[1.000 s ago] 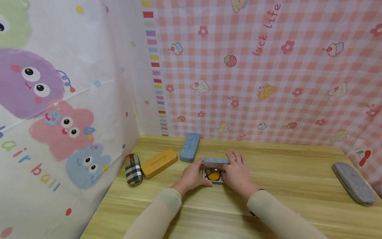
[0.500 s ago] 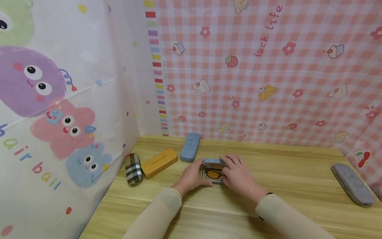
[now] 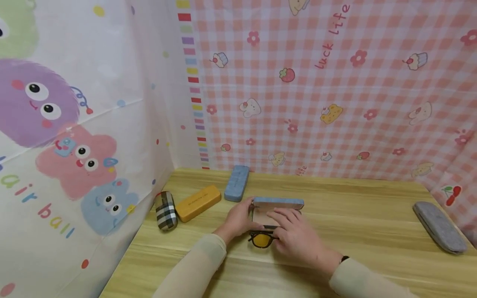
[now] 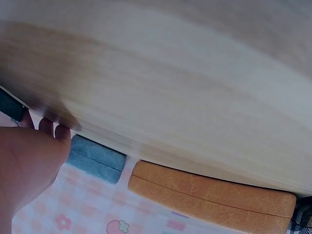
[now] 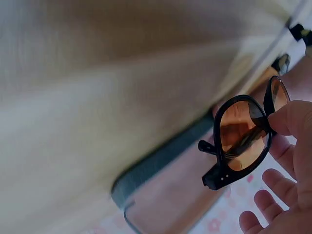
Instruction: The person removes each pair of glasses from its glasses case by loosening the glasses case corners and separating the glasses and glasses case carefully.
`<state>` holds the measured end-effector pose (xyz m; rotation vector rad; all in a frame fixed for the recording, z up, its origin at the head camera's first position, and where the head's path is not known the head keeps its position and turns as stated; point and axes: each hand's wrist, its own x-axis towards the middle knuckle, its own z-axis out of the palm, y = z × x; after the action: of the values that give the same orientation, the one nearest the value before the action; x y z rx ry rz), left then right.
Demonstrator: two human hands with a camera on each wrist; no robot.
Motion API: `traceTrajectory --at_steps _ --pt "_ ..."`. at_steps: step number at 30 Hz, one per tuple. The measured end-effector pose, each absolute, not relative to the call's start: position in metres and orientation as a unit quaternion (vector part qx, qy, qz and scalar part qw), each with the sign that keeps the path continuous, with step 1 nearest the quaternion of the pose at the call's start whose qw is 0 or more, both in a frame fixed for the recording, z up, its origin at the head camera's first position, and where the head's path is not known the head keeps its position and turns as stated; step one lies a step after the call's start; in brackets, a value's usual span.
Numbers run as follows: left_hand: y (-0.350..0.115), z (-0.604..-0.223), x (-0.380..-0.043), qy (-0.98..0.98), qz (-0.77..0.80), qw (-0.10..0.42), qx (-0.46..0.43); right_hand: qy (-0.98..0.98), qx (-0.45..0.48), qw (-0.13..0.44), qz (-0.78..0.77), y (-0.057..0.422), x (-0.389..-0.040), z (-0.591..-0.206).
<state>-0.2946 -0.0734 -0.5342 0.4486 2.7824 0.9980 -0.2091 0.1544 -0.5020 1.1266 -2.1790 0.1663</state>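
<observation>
Lower ctr of head view, R hand point(image 3: 301, 242) pinched amber-lens sunglasses point(image 3: 261, 240), L hand point(image 3: 238, 217) gripped open blue eyeglass case point(image 3: 278, 201).

A wood-grain table point(image 3: 365, 219) with yellowish streaks carries five cases. An open blue case point(image 3: 278, 201) sits at the left hand point(image 3: 238, 217), partly behind the right hand point(image 3: 298, 238). Beyond the left hand lies a closed blue case point(image 3: 236, 183); left of that hand, an orange case point(image 3: 198, 203), then a checked case point(image 3: 166, 211) just beside it. Well to the right of the right hand lies a gray case point(image 3: 439, 227).
</observation>
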Motion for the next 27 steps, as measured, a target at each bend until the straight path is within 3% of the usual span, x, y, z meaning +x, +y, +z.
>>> traceTrajectory --at_steps 18,22,27 --pt "-0.075 -0.528 -0.291 0.921 0.35 0.078 0.151 -0.908 0.355 0.216 0.056 0.137 -0.211 -0.521" --pt "-0.075 -0.528 -0.291 0.921 0.351 0.077 0.15 -0.91 0.347 0.217 0.071 0.138 -0.212 -0.519" --pt "-0.075 -0.53 -0.292 0.923 0.346 0.077 0.148 -0.898 0.331 0.265 0.118 0.149 -0.22 -0.505"
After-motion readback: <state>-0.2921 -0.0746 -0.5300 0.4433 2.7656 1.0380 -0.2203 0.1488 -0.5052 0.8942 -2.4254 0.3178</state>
